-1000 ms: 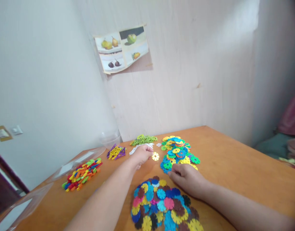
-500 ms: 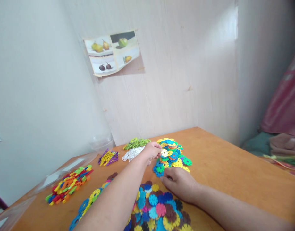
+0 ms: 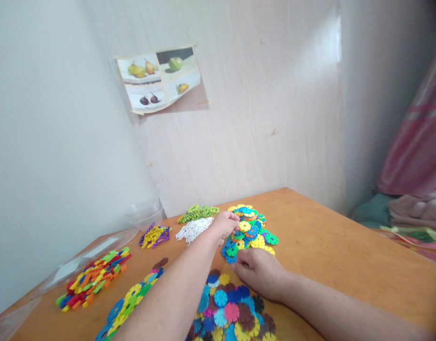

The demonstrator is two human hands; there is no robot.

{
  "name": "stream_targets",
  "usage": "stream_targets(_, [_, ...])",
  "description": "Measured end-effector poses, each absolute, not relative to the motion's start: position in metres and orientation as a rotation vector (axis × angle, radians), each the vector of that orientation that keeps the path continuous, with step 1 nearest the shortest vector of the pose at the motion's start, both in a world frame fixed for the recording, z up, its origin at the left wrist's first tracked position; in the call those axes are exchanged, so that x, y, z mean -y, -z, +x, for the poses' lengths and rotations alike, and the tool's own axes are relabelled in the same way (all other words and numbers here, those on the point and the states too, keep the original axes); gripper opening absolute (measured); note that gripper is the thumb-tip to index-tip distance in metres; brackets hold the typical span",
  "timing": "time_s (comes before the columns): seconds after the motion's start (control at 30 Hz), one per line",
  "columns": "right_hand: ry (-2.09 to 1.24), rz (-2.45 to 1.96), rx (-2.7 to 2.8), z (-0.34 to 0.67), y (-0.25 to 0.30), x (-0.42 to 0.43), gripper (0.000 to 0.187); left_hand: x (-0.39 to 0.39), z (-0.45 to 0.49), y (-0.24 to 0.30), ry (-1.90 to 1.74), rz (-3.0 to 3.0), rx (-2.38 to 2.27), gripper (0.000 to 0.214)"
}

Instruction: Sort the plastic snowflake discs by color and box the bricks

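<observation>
My left hand reaches forward with its fingers pinched on the edge of a yellow notched flower disc. That disc is over a pile of blue, green, yellow and orange flower discs. My right hand rests on the table at the near side of this pile, its fingers curled closed; what is inside them, if anything, is hidden. Nearer to me, a larger spread of brown, blue, pink and yellow flower discs lies partly beneath my left forearm.
White pieces, green pieces and purple-and-yellow pieces lie in heaps beyond my left arm. Multicoloured linking pieces are at the left, beside plastic bags. A clear tub stands by the wall on the wooden table.
The view has swung slightly to the right. The disc at my left fingertips has turned from a bright, whitish glare to plain yellow, shifting slightly rightward over the pile. My right hand stays closed beside it.
</observation>
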State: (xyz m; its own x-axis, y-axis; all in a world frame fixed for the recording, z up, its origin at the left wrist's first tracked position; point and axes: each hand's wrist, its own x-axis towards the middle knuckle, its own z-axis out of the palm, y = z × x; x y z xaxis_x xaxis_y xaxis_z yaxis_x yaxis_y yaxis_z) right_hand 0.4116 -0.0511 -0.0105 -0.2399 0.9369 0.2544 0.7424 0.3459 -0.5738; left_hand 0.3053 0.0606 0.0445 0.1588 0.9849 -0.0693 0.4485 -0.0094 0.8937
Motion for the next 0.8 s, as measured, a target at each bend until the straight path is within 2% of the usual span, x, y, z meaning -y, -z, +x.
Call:
stream_targets(0.37, [-0.452,-1.458,2.060,0.413,0.014,0.050,0.029,-0.048,0.269,-0.054,-0.800,1.620,-1.313,0.013])
stream_targets(0.6, [-0.418,-1.437,2.108,0.417,0.017,0.048,0.030,-0.024,0.184,-0.078,-0.674,1.774,-1.417,0.023])
stream_targets(0.8, [-0.432,-1.458,2.136,0.416,0.015,0.049,0.032,-0.013,0.099,-0.075,-0.608,1.833,-1.749,0.021])
